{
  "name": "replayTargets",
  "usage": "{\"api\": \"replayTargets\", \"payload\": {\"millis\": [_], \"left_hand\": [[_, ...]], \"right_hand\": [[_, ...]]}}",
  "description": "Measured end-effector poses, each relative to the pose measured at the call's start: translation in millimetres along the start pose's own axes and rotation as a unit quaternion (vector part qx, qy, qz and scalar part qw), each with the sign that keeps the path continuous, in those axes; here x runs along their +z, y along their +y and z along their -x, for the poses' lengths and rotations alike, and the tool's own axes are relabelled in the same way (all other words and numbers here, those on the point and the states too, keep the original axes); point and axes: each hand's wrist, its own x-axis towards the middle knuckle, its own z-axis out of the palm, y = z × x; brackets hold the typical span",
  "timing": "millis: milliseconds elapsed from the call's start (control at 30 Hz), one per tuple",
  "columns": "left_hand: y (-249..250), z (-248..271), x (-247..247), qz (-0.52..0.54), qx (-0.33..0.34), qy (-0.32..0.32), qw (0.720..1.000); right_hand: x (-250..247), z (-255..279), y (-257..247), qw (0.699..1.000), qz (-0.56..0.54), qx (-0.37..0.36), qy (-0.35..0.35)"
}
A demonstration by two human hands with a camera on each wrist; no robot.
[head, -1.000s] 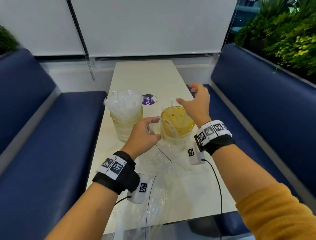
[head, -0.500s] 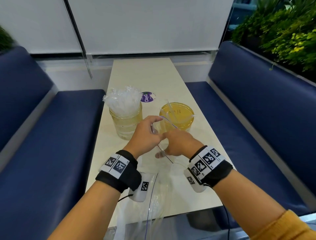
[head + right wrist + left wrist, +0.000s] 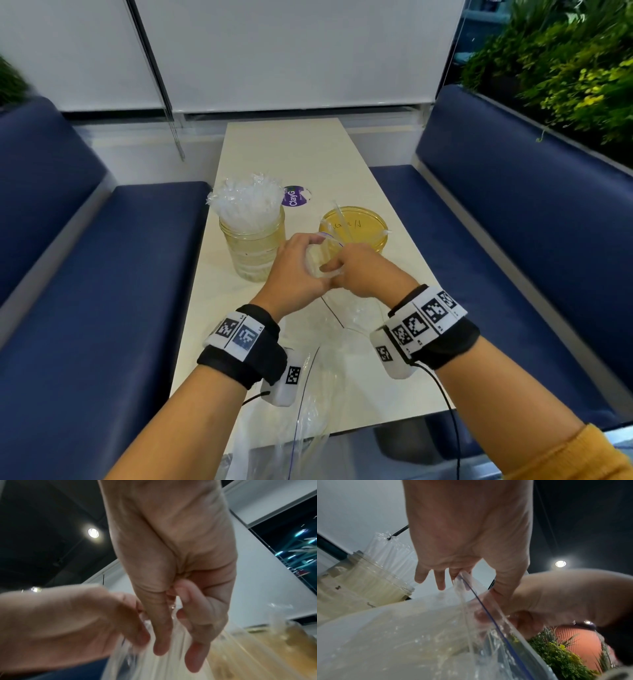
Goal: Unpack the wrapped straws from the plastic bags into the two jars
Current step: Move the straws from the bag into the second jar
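Left hand (image 3: 294, 270) pinches the rim of a clear plastic bag (image 3: 318, 260) above the table (image 3: 301, 154); right hand (image 3: 363, 274) reaches into its mouth, grasp hidden, cannot tell. Left jar (image 3: 253, 246) packed with wrapped straws (image 3: 245, 200); yellow jar (image 3: 356, 228) behind the hands holds few. Purple sticker (image 3: 294, 197) reads "ClayG". Second bag (image 3: 308, 411) lies at the near edge. Blue benches (image 3: 102, 274) flank the table.
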Motion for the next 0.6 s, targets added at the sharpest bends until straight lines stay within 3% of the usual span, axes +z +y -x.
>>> {"api": "replayTargets", "payload": {"millis": [167,333,467,600], "left_hand": [[-3.4,2.9,11.8,0.017,0.007,-0.011,1.000],[-4.1,-0.7,29.3,-0.029,0.055,0.101,0.993],[-3.8,-6.6,29.5,0.000,0.050,0.133,0.990],[-4.7,-10.7,24.8,0.065,0.020,0.130,0.989]], "right_hand": [[-34.0,15.1,-7.3,0.999,-0.024,-0.014,0.033],[-55.1,22.1,-11.0,0.993,-0.075,-0.040,0.086],[-43.5,16.7,-7.4,0.957,-0.198,-0.108,0.183],[-5.7,-3.6,-4.3,0.929,-0.254,-0.126,0.236]]}}
